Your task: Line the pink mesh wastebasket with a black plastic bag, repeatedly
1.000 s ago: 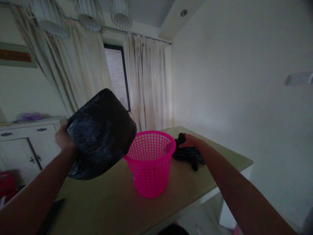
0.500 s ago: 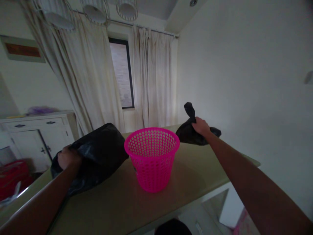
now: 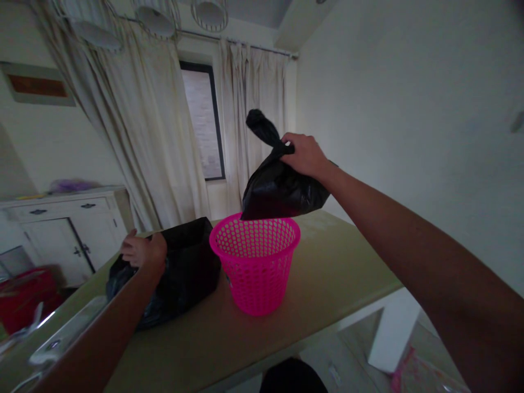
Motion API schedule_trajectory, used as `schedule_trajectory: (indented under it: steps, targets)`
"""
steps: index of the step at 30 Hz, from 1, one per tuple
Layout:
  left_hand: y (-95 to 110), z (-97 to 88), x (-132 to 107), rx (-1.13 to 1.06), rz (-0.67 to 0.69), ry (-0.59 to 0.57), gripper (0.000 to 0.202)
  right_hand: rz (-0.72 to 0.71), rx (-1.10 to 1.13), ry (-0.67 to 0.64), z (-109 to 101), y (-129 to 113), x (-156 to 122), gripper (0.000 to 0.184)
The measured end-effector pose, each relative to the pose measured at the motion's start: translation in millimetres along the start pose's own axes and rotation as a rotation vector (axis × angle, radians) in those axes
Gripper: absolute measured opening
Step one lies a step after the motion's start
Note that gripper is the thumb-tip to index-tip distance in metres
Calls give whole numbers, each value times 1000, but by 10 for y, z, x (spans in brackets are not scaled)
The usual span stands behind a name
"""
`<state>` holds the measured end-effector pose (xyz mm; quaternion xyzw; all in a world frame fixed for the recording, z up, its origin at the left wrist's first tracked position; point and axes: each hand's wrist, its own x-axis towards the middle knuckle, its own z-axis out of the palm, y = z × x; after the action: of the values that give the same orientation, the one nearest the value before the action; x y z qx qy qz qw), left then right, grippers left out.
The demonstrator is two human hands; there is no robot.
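Note:
A bright pink perforated wastebasket (image 3: 257, 284) stands upright on the table. Above its far rim, my right hand (image 3: 305, 155) grips a knotted black plastic bag (image 3: 282, 191) just below the tied top; the bag hides part of the rim. Left of the basket, a larger black plastic bag (image 3: 188, 273) lies on the tabletop with its mouth opening toward the basket. My left hand (image 3: 145, 251) is over that bag's near left part, fingers apart and no longer wrapped in the plastic.
The greenish table (image 3: 335, 273) runs beneath everything. A white tray-like object (image 3: 67, 333) lies by its left edge. Beyond stand a white cabinet (image 3: 69, 218) with a purple bag on top and a red container (image 3: 30, 297). Lamps (image 3: 158, 19) hang overhead; a curtained window is behind.
My right hand has brought the knotted bag up and leftward, from beside the basket to above it. My left hand has let go of the larger bag, which has settled lower on the table.

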<state>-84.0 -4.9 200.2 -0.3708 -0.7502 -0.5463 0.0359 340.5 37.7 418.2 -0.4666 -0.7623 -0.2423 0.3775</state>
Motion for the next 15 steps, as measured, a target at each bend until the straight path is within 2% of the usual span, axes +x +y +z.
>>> schedule_trajectory:
  steps: [1, 2, 4, 5, 7, 9, 11, 13, 15]
  targets:
    - [122, 14, -121, -94, 9, 57, 61, -14, -12, -51, 43, -141, -7, 37]
    - [255, 13, -250, -217, 116, 16, 54, -25, -26, -106, 95, -281, -25, 35]
    - [527, -27, -513, -492, 344, -198, 41, -44, -62, -214, 214, -550, -86, 32]
    - [655, -60, -635, -543, 423, -307, 38, -55, -82, -262, 278, -672, -124, 32]
    - [864, -128, -839, -524, 543, -496, 39, -63, -98, -344, 405, -871, -202, 34]
    - [991, -171, -976, -463, 604, -630, 42, -52, -62, -460, 529, -995, -274, 35]
    - [1048, -173, -1042, -387, 652, -723, 43, -86, 41, -667, 650, -1036, -342, 35]
    - [1075, -144, -1048, -290, 721, -784, 39, -115, 216, -928, 767, -1008, -413, 29]
    - [1117, -102, -1010, -192, 771, -805, 34, -61, 442, -1124, 869, -942, -492, 21]
